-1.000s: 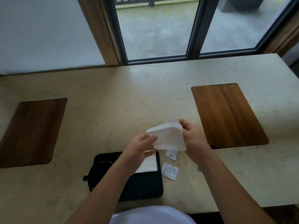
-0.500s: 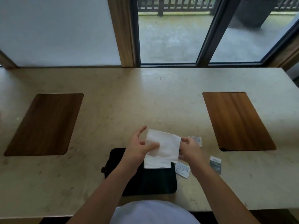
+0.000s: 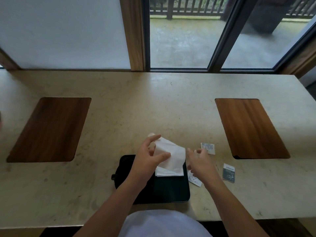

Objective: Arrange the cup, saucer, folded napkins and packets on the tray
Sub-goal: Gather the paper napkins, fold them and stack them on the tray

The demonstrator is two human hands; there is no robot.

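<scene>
A black tray (image 3: 171, 192) lies near the counter's front edge. One folded white napkin (image 3: 169, 173) rests on its far right part. My left hand (image 3: 148, 158) pinches a second white napkin (image 3: 172, 153) just above it, thumb on top. My right hand (image 3: 200, 161) hovers to the right of that napkin, fingers apart and holding nothing. Three packets lie on the counter right of the tray: a white packet (image 3: 207, 148), a dark packet (image 3: 228, 172), and another white packet (image 3: 194, 180) partly under my right wrist. My left forearm hides the dark cup except for its handle (image 3: 113, 177).
Two wooden inlays sit in the stone counter, the left inlay (image 3: 49, 129) and the right inlay (image 3: 249, 129). A wall and a glass door frame (image 3: 136, 35) close off the far side. The front edge runs just below the tray.
My right hand has let go of the napkin and drawn slightly right. The napkin now hangs from my left hand alone, lower over the tray. The view tilted up.
</scene>
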